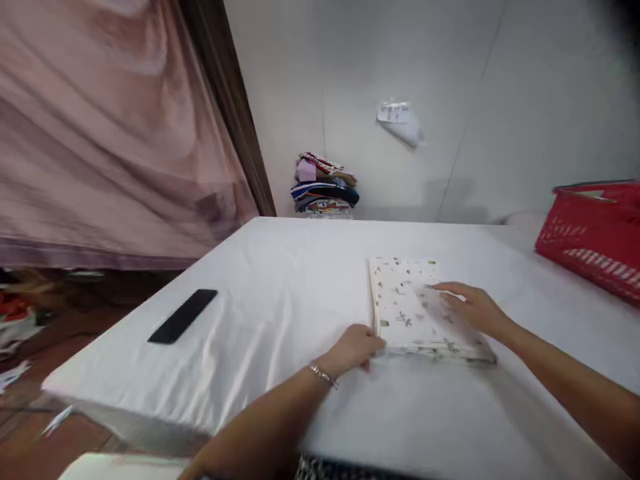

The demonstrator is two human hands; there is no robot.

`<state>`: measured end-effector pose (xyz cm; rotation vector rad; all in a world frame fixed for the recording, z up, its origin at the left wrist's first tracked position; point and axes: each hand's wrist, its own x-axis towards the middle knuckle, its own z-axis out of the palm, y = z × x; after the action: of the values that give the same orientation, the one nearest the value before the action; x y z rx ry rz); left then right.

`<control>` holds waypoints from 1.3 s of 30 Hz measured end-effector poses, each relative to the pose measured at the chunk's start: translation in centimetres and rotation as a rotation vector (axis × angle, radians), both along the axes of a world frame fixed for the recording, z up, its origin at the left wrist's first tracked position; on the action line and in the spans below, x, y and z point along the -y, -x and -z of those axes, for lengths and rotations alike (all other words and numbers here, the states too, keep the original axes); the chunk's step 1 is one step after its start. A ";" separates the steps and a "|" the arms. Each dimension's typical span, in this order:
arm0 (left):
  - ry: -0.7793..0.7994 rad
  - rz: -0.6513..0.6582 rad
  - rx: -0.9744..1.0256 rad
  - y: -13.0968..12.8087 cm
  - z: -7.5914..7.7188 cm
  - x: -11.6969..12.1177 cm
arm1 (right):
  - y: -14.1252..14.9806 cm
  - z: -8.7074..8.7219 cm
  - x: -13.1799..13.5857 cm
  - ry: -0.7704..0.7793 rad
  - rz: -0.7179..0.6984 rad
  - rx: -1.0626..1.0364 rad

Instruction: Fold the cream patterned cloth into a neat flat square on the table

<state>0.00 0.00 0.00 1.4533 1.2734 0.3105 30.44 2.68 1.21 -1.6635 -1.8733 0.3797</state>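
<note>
A folded white cloth with a small leaf-like print lies on the white-covered table, its stacked layers showing along the near edge. At its near left corner is my left hand, thumb and fingers closed on the edge; a bracelet circles that wrist. Across the cloth's right side reaches my right hand, its index finger stretched out over the top and the other fingers partly hidden. It holds nothing that I can see.
A black phone-like slab lies on the table's left. On the right stands a red plastic basket. Several folded fabrics are piled behind the far edge. A pink curtain hangs at left, and a paper note is on the wall.
</note>
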 end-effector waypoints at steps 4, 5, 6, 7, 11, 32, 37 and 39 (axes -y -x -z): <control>-0.052 -0.013 0.043 0.2 0.0 0.9 | 3.7 -1.5 -7.3 0.048 -0.107 0.099; -0.066 -0.013 0.040 0.3 -0.1 1.0 | 4.6 -1.7 -9.1 0.075 -0.129 0.128; -0.071 -0.011 0.033 0.4 -0.1 1.1 | 5.6 -1.8 -10.8 0.109 -0.145 0.158; -0.066 -0.008 0.028 0.4 -0.1 1.2 | 6.5 -1.9 -12.4 0.140 -0.160 0.188; -0.019 -0.027 0.038 0.7 0.1 1.2 | 9.0 -1.6 -17.4 0.242 -0.247 0.277; -0.144 -0.037 -0.033 0.9 -0.1 1.0 | 9.7 -2.1 -22.4 0.558 -0.358 0.065; -0.114 -0.044 -0.051 0.7 -0.4 0.8 | 9.2 0.5 -22.5 0.452 -0.290 -0.010; -0.088 -0.042 -0.042 0.6 -0.5 0.8 | 8.9 1.2 -22.5 0.431 -0.288 -0.027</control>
<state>-0.63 -0.82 0.53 1.5155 1.3402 0.3697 21.49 25.20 0.04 -1.6335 -2.1228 0.9781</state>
